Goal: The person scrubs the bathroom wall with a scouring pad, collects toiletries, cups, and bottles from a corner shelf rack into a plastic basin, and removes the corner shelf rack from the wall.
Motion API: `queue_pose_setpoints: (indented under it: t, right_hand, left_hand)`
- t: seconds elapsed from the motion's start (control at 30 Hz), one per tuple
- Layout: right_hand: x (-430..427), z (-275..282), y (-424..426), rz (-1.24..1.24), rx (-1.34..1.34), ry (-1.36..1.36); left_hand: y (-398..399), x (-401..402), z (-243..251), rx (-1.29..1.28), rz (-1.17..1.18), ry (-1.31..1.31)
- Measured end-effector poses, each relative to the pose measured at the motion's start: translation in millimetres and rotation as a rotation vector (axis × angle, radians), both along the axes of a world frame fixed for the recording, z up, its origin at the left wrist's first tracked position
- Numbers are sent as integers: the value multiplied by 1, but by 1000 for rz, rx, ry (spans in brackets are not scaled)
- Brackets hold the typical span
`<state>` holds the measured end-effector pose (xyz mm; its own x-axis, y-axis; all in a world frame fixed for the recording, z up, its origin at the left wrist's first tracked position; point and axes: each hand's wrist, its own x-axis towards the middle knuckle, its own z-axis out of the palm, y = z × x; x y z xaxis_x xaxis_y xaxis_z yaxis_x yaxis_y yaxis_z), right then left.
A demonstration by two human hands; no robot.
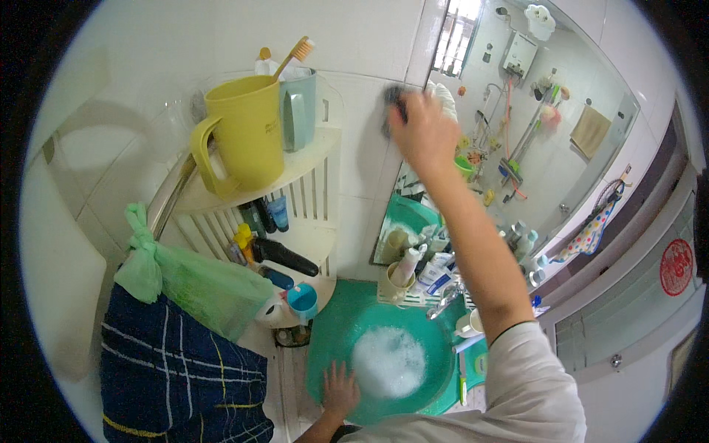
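My right hand [426, 124] is raised against the white tiled wall [363, 166], beside the left edge of the mirror [548, 127]. Its fingers are closed on a dark pad [394, 95], too blurred to name more exactly. Low in the view, my left hand [339, 387] rests with spread fingers on the near left rim of a green sink [332, 332], holding nothing. White foamy water [390, 362] fills the middle of the basin, and a chrome faucet [443, 303] stands at its back.
Left of the sink, a white corner shelf [318, 158] carries a yellow mug [246, 133], a pale blue cup [299, 108] and toiletries. A green plastic bag [216, 288] and a dark blue towel [183, 365] hang before it. Tubes [435, 277] crowd the ledge behind the faucet.
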<state>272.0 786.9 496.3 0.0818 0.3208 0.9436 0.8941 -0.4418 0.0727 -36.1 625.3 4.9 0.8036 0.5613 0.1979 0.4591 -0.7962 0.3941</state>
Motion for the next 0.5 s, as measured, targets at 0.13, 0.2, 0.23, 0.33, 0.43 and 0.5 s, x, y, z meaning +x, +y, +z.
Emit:
queue_pose_setpoints:
  t: [0.13, 0.2, 0.23, 0.33, 0.43, 0.5]
  right_hand:
    - [3, -66, -6, 91, -188, 71]
    - [11, -40, -5, -2, -124, -163]
    - [11, -11, -3, -37, -97, -45]
    - [8, 66, 0, -5, 72, -97]
    - [3, 26, -4, -6, 23, 6]
    - [9, -49, -1, 65, 27, -46]
  left_hand:
    - [6, 2, 4, -65, 16, 28]
    - [4, 0, -4, -40, 2, 15]
    - [2, 1, -3, -43, -1, 16]
    - [2, 5, 1, -76, -11, 5]
    - [-4, -1, 5, -131, 31, 42]
    - [4, 0, 5, -59, 4, 46]
